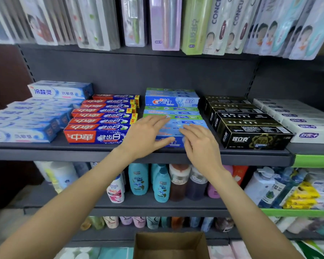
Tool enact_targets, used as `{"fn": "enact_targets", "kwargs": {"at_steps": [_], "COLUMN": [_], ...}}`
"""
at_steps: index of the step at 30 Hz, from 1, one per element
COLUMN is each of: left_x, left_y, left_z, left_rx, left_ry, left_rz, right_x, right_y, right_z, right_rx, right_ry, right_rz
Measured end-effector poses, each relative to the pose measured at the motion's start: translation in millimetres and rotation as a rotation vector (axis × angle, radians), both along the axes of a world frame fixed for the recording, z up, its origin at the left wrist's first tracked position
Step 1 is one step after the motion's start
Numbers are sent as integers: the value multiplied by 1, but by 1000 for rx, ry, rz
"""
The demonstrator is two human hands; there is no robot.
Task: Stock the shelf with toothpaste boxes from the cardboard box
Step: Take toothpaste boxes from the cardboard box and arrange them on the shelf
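left hand: our left hand [148, 132] lies flat, fingers straight and spread, on the front blue crest toothpaste boxes [173, 128], thumb along their front face.
right hand: our right hand [199, 142] rests just right of the left one on the same boxes, fingers straight and loose, gripping nothing.
crest toothpaste boxes: a stack in the middle of the grey shelf [82, 152], reaching back to the rear panel; the rear ones are piled higher.
left of the crest stack: red and blue toothpaste boxes [101, 124], then pale blue and white ones [26, 120].
right of the crest stack: black toothpaste boxes [251, 126], then white ones [295, 118].
cardboard box: an open cardboard box [169, 245] sits well below the crest stack; the inside we see looks bare.
above the crest stack: hanging toothbrush packs [165, 23].
below the crest stack: shampoo bottles [150, 180].
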State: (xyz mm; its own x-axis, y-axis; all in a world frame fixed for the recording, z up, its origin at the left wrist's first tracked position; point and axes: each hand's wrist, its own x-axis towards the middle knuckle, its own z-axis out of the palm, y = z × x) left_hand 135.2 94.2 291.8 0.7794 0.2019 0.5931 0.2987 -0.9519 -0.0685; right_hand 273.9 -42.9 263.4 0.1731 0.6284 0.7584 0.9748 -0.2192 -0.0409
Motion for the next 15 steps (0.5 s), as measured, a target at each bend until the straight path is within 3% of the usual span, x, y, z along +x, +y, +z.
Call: {"fn": "enact_targets", "kwargs": {"at_steps": [3,6,9,12,15], "left_x": [-54,-107,-137,-143,-140], "left_y": [23,70,122,148,156], "left_z": [8,11,10,10,11], "left_rx": [-4,-64,-171,-319,-447], "left_ry": [-205,-211,-19,209,381], "left_rz": [-10,75,138,213,289], "right_x": [-28,-63,-100,-122,-130], "right_y": [16,40,70,103,129], "right_z": [13,24,29,27,30], "right_rx": [-13,-97,-291,-448,-545], "right_ry": [122,337,302,213,290], "right_rz": [109,218,187,12,-131]}}
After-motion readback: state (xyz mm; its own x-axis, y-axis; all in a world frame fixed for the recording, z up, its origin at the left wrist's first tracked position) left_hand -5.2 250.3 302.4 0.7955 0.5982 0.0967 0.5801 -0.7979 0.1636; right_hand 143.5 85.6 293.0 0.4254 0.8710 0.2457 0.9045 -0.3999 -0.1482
